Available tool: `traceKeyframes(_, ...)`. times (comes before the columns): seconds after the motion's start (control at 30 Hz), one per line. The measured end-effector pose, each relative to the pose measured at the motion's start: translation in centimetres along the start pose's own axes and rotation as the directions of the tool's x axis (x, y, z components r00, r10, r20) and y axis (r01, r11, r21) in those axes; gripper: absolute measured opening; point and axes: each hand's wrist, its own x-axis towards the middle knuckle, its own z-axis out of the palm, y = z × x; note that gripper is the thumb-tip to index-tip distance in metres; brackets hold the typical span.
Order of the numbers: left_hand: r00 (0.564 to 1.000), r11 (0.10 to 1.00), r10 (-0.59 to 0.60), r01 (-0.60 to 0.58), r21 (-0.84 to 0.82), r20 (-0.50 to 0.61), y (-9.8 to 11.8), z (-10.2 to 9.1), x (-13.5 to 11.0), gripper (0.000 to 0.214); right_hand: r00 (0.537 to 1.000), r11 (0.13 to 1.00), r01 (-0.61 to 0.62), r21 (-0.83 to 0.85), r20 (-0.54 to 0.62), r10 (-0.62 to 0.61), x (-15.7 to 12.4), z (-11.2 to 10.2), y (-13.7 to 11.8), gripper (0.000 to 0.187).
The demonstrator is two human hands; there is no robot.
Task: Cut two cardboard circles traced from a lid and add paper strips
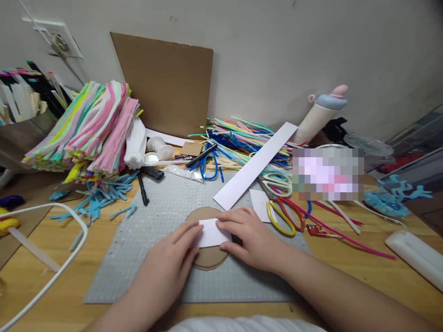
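Observation:
A small white paper piece (212, 233) lies on a round brown cardboard disc (204, 216) on the grey cutting mat (162, 216). My left hand (169, 265) rests flat on the disc, its fingers stretched out and pressing the paper's left end. My right hand (247, 237) lies over the paper's right end, its fingers curled down onto the paper's top and right edges. Neither hand lifts anything.
A long white paper strip (256, 164) lies across the mat's far right corner. Scissors (278, 184) and yellow and red loops (285, 216) lie to the right. Pipe-cleaner bundles (93, 124) are stacked at the left; a cardboard sheet (166, 83) leans against the wall. A white cable (51, 258) curves at the left.

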Motion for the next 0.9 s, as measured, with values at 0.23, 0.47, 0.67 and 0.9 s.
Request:
traceKeyframes(0.23, 1.000, 0.998, 0.011, -0.011, -0.070, 0.003, -0.6, -0.7, 1.4, 0.035, 1.000, 0.990, 0.022, -0.137, 0.019, -0.020, -0.1, -0.7, -1.1, 0.030)
traceKeyframes(0.47, 0.992, 0.999, 0.047, -0.049, 0.011, 0.113, 0.0, -1.9, 2.7, 0.022, 0.999, 0.970, 0.026, -0.242, 0.038, -0.017, -0.3, -0.4, -1.0, 0.030)
traceKeyframes(0.67, 0.975, 0.987, 0.075, -0.103, 0.126, 0.207, 1.2, -3.4, 3.4, 0.005, 0.994, 0.955, 0.076, -0.287, 0.092, -0.052, -0.1, -1.1, -1.8, 0.023)
traceKeyframes(0.9, 0.955, 0.959, 0.034, -0.114, 0.257, 0.296, 2.4, -4.3, 4.6, 0.013, 0.986, 0.951, 0.110, -0.287, 0.151, -0.069, 0.8, -1.9, -2.1, 0.020)
